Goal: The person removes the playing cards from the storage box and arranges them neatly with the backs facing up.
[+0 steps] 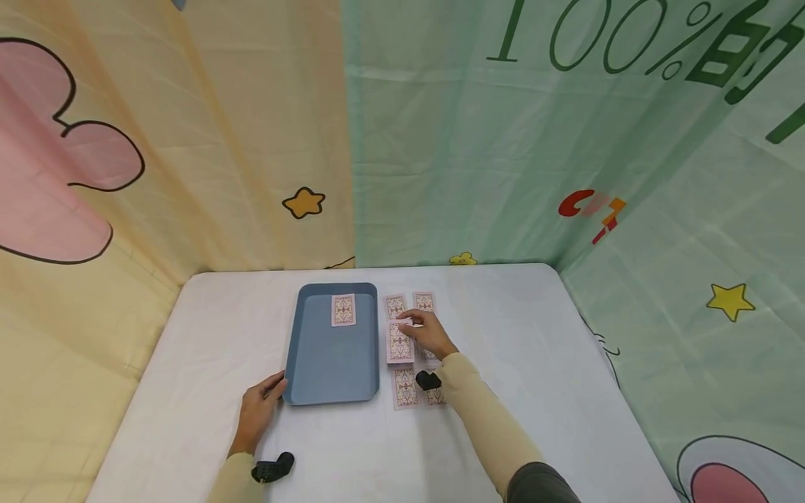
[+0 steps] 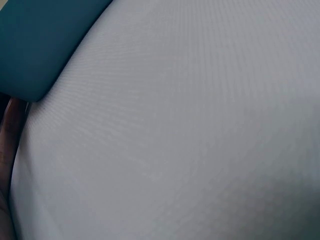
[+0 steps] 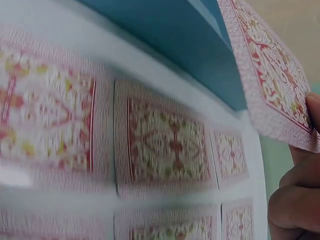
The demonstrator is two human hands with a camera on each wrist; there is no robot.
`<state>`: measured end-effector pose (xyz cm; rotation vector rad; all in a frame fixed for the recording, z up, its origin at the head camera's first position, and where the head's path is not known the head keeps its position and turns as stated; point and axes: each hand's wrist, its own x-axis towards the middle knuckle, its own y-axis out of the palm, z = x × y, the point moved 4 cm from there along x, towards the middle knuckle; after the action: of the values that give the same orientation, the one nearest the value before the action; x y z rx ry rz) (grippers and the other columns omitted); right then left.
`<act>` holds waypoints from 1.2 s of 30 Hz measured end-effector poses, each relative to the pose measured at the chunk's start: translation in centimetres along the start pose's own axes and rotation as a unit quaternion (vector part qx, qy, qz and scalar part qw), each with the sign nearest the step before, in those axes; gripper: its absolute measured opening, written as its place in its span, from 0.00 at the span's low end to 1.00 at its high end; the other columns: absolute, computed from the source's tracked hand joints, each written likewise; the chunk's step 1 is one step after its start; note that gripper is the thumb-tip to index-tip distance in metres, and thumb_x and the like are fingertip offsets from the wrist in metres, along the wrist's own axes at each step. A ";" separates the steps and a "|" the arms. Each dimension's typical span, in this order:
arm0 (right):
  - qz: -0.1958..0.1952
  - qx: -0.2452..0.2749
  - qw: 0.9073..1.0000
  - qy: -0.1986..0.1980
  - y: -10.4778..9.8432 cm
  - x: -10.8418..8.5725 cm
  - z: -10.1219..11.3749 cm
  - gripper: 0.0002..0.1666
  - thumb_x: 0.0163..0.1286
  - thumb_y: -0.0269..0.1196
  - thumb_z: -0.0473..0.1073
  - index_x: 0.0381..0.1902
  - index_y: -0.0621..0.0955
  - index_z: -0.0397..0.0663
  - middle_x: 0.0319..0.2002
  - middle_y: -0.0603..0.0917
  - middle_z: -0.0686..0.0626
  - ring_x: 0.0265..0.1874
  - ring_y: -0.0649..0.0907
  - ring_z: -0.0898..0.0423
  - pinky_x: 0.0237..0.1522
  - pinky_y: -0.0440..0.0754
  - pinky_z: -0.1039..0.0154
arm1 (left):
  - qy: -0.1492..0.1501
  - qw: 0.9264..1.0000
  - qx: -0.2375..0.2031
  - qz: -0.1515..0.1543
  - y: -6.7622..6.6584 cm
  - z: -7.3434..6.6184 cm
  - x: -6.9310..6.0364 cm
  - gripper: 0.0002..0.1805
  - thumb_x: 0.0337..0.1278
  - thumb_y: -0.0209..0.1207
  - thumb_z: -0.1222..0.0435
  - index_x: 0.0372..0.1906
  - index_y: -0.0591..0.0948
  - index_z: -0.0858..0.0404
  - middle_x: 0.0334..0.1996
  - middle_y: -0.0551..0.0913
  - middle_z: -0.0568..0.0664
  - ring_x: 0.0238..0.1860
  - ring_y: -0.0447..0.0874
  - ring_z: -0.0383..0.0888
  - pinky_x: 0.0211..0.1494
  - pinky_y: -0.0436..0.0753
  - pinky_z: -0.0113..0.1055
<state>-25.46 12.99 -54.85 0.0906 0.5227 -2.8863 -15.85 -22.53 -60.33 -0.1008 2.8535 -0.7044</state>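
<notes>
My right hand (image 1: 432, 334) pinches a playing card (image 1: 399, 346) by its edge, with the patterned red-and-white back showing. In the right wrist view that card (image 3: 270, 70) is tilted and raised above the others, beside the tray wall. Below it, several more cards (image 3: 170, 145) lie back up in two columns on the white table. A blue-grey tray (image 1: 333, 370) stands to their left, with one card (image 1: 343, 310) back up near its far end. My left hand (image 1: 256, 412) holds the tray at its near left corner; its fingertips are partly hidden in the left wrist view.
The white tabletop (image 1: 503, 335) runs back to printed curtains (image 1: 440, 175) that hang behind and at both sides. Black wrist devices (image 1: 273, 468) sit on both forearms. The right forearm partly covers the near cards.
</notes>
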 end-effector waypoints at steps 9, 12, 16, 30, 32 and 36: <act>-0.023 -0.001 0.999 0.032 -3.7 -0.6 -2.3 0.13 0.66 0.64 0.37 0.49 0.83 0.43 0.37 0.84 0.47 0.26 0.76 0.58 0.27 0.73 0.66 | -0.001 1.000 -0.004 0.003 0.0 -0.1 0.0 0.25 0.71 0.53 0.58 0.62 0.74 0.72 0.60 0.75 0.65 0.63 0.71 0.56 0.47 0.66 0.11; -0.031 -0.008 0.999 0.035 -4.8 -0.6 -2.8 0.14 0.66 0.64 0.36 0.49 0.83 0.41 0.36 0.84 0.46 0.25 0.75 0.58 0.24 0.71 0.67 | -0.002 1.000 -0.007 0.001 0.0 0.0 0.0 0.24 0.71 0.53 0.59 0.62 0.74 0.72 0.60 0.75 0.65 0.63 0.71 0.56 0.44 0.62 0.08; -0.040 -0.016 0.998 0.042 -6.3 -0.4 -3.5 0.14 0.65 0.65 0.37 0.49 0.83 0.41 0.34 0.84 0.46 0.25 0.74 0.57 0.24 0.70 0.67 | -0.001 1.000 -0.009 0.003 0.0 0.1 0.0 0.25 0.71 0.53 0.58 0.62 0.74 0.72 0.60 0.75 0.65 0.64 0.71 0.56 0.45 0.62 0.08; -0.071 -0.033 0.994 0.078 -9.9 -0.7 -6.2 0.15 0.63 0.67 0.37 0.47 0.82 0.39 0.27 0.80 0.49 0.22 0.71 0.59 0.22 0.67 0.68 | 0.002 1.000 -0.011 0.001 -0.1 0.1 0.0 0.26 0.71 0.53 0.57 0.63 0.73 0.72 0.61 0.74 0.65 0.64 0.70 0.55 0.45 0.62 0.08; -0.074 -0.035 0.993 0.089 -10.1 -0.8 -6.6 0.16 0.63 0.67 0.38 0.48 0.82 0.39 0.27 0.80 0.49 0.22 0.71 0.59 0.23 0.68 0.67 | 0.003 1.000 -0.010 -0.001 -0.1 0.1 0.0 0.26 0.71 0.53 0.57 0.63 0.73 0.72 0.60 0.75 0.65 0.64 0.71 0.56 0.45 0.62 0.08; -0.079 -0.040 0.989 0.120 -10.5 -1.0 -7.7 0.17 0.63 0.68 0.40 0.49 0.82 0.40 0.26 0.79 0.50 0.23 0.72 0.58 0.25 0.70 0.67 | 0.004 1.000 -0.008 0.000 0.0 0.2 0.0 0.26 0.71 0.52 0.57 0.63 0.73 0.72 0.61 0.75 0.64 0.64 0.71 0.56 0.51 0.68 0.13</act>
<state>-26.54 25.53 -58.40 0.4047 0.7176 -3.0224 -15.78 -22.64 -60.52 -0.1004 2.8662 -0.6844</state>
